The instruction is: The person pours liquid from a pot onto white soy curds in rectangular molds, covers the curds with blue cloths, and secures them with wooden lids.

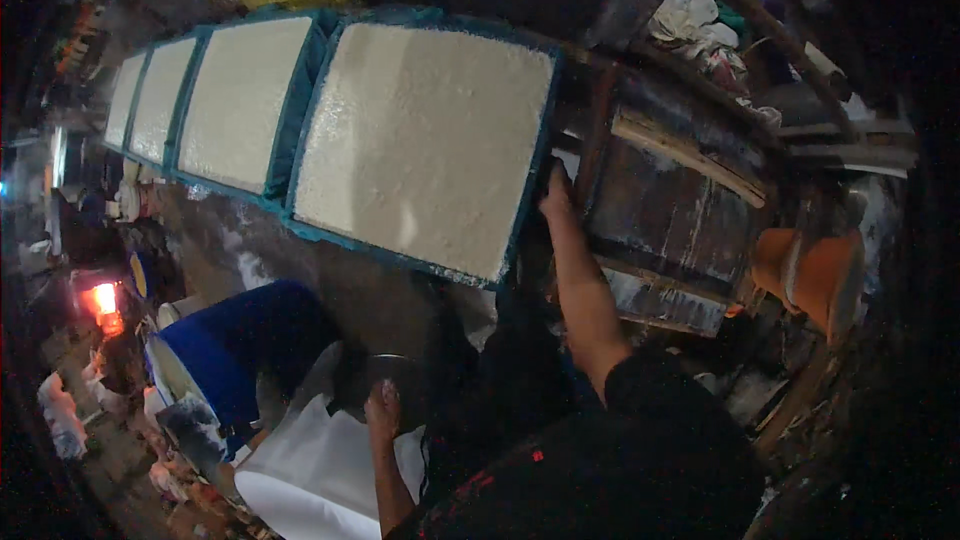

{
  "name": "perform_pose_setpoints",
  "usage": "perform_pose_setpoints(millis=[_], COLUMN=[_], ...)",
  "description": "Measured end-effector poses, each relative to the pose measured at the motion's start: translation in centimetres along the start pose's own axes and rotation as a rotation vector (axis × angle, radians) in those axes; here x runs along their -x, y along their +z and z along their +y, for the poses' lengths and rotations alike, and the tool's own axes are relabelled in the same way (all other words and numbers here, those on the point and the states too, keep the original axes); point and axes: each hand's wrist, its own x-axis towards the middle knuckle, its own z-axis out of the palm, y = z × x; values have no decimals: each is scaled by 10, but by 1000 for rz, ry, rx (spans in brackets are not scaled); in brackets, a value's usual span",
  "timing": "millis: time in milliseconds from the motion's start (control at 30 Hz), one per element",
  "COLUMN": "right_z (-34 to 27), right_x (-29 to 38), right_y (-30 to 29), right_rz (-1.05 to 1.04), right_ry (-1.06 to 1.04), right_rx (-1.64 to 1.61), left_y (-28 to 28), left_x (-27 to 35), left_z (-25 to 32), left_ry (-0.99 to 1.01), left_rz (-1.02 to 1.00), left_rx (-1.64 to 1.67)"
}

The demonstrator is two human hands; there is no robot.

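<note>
A row of several shallow trays lined with blue-green cloth holds a smooth off-white mass; the largest tray [427, 142] lies in front of me. My right hand [555, 191] reaches to the right edge of this tray, its fingers in shadow, so whether they grip anything is unclear. Low in the view, my left hand [383, 405] has its fingers curled near the rim of a dark round container [390, 357]. The picture does not settle whether it holds something. White sheet-like material [315, 465] lies just left of that hand.
A blue barrel [247, 345] lies or leans at lower left, with a bright fire [107, 300] beyond. Right of the trays are a wooden beam [686, 157] and dark boards. An orange container [810, 270] is at far right; bundled cloth [690, 19] at upper right.
</note>
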Motion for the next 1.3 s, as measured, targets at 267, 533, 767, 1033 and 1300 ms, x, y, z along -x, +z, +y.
perform_pose_setpoints(millis=[267,533,767,1033,1300], right_z=[-131,-171,0,-57,-92], right_x=[139,244,229,315,354], right_y=[-217,-180,-27,-80,-83], right_rz=[94,76,570,319,-347], right_ry=[-272,-550,-421,41,-42], right_rx=[-555,-266,179,3,-53], left_y=[-16,22,-12,-45,-93], left_x=[-121,-244,-250,-281,-259], left_z=[351,467,486,489,505], left_ry=[731,499,667,1113,1145], left_rz=[-193,-890,-879,-265,-186], left_rx=[590,1119,1084,382,329])
